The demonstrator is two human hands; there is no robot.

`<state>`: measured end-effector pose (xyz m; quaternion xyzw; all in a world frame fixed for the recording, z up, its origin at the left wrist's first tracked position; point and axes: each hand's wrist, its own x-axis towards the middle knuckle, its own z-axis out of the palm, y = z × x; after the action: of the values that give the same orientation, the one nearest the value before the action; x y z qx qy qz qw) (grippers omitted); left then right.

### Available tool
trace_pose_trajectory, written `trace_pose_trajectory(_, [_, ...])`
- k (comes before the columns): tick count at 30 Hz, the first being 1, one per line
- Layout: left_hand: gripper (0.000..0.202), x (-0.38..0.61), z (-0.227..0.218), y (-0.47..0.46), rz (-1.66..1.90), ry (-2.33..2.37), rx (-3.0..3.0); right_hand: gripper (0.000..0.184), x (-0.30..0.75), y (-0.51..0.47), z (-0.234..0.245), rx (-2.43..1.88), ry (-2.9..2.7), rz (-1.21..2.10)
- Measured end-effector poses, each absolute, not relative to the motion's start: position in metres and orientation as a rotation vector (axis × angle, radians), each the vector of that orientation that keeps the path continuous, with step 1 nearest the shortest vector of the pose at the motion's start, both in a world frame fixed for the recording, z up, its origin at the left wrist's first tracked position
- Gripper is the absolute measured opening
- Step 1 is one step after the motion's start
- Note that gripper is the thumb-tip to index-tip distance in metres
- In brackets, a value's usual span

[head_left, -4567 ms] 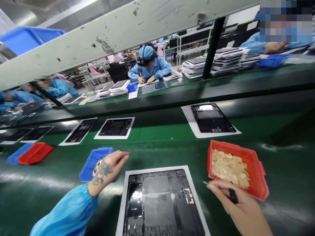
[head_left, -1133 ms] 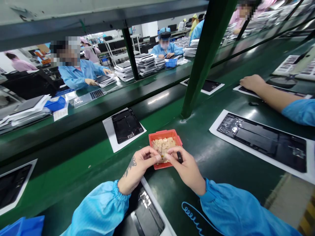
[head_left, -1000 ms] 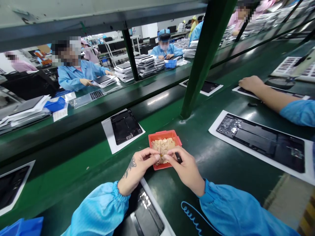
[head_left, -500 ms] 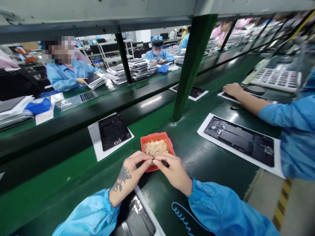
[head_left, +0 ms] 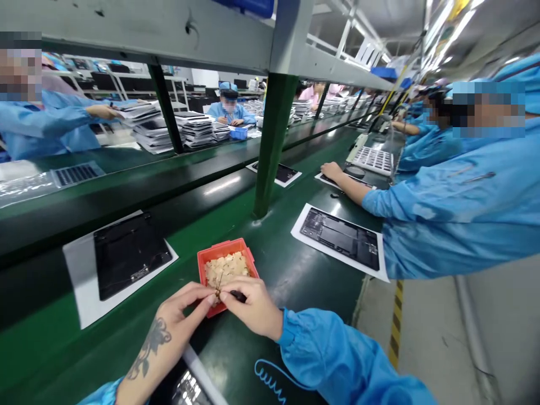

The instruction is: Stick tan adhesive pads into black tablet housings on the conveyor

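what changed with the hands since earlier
The left hand left the blue tray and came right to meet the right hand over the near rim of the red tray; their fingertips now pinch a small piece. Unchanged: the right hand holds the black tool, the tray holds tan pieces.

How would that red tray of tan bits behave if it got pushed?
The red tray looks like shallow, thin plastic on a glossy green belt, so it would probably slide readily, not tip. Its tan pieces lie loose and heaped, so they are likely light; a sharp shove might spill some.
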<state>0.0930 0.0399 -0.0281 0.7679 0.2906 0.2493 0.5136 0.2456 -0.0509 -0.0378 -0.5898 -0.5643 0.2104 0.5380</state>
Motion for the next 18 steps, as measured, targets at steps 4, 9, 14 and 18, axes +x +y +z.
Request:
trace_pose_trajectory(4, [0.022, 0.093, -0.028, 0.04, 0.549, 0.708, 1.835, 0.014, 0.246, -0.051, -0.039, -1.438, -1.364, 0.465])
trace_pose_trajectory(9, [0.026, 0.095, -0.024, 0.041, 0.493, 0.716, 1.733, 0.013, 0.249, -0.051, -0.039, -1.463, -1.39, 0.473])
trace_pose_trajectory(14, [0.019, 0.097, -0.019, 0.037, 0.489, 0.767, 1.449, 0.016, 0.252, -0.05, -0.034, -1.495, -1.407, 0.476])
trace_pose_trajectory(18, [0.016, 0.097, -0.016, 0.036, 0.525, 0.749, 1.289, 0.019, 0.253, -0.049, -0.033, -1.527, -1.429, 0.454])
